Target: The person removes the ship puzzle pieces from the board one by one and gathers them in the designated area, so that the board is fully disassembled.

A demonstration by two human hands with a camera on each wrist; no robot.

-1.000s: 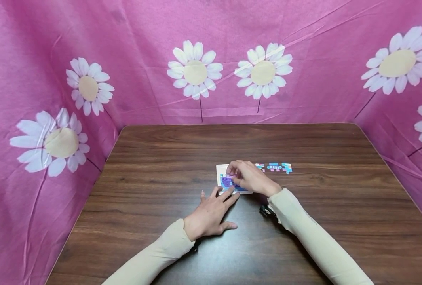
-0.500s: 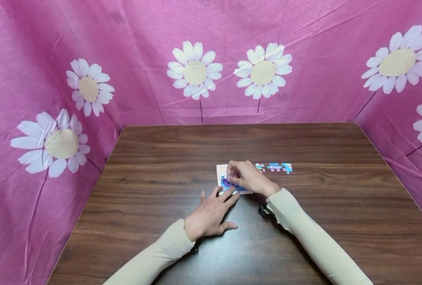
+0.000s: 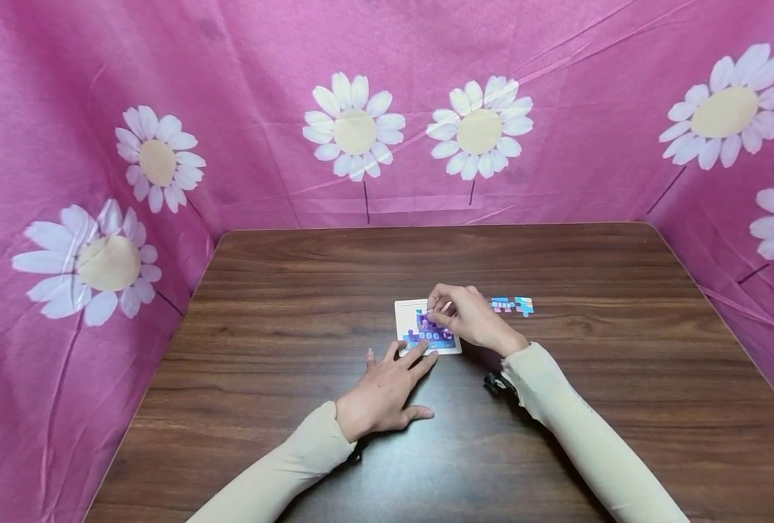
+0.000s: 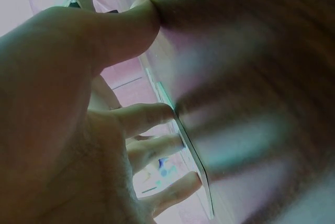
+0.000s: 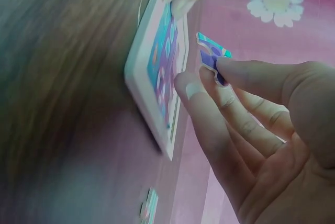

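A puzzle board with a white frame and a partly filled blue and purple picture lies on the table. My left hand rests with spread fingers on its near edge; the left wrist view shows the fingertips touching the board's rim. Over the board's right part, my right hand pinches a purple and teal jigsaw piece. In the right wrist view, thumb and a finger hold this piece tilted, apart from the board, while the index finger reaches near the board's edge.
Loose jigsaw pieces lie on the brown wooden table, to the right of the board. A pink curtain printed with white daisies surrounds the table's back and sides.
My right hand has moved slightly right and away from me, with the jigsaw piece, uncovering more of the board's picture. It now hides the nearest loose piece. My left hand stays put.
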